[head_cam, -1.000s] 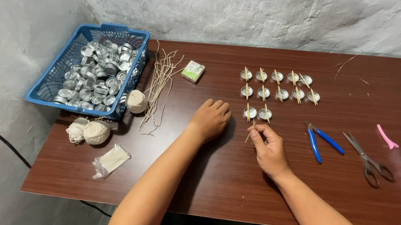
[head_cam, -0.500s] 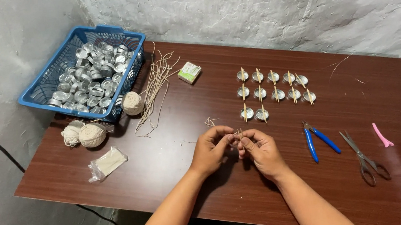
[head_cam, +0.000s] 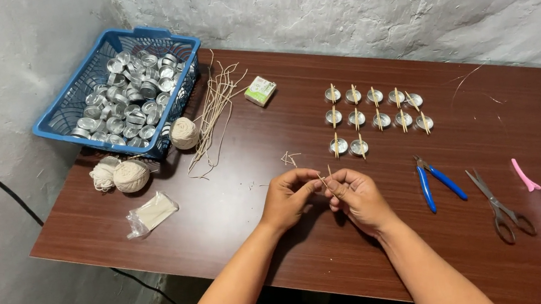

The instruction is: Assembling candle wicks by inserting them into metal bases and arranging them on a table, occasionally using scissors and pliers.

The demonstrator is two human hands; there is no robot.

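Left hand (head_cam: 289, 199), right hand (head_cam: 355, 196) pinching thin pale stick (head_cam: 324, 178), glossy brown table (head_cam: 236, 209)

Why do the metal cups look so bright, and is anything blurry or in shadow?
Head view: soft, even light; the cups in the basket glint with small glare spots; faint shadows lie under the left hand and right hand; everything is sharp, though the table edges bend slightly.

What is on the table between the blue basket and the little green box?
A loose bunch of cut string pieces lies between the blue basket and the small green box, seen in the head view.
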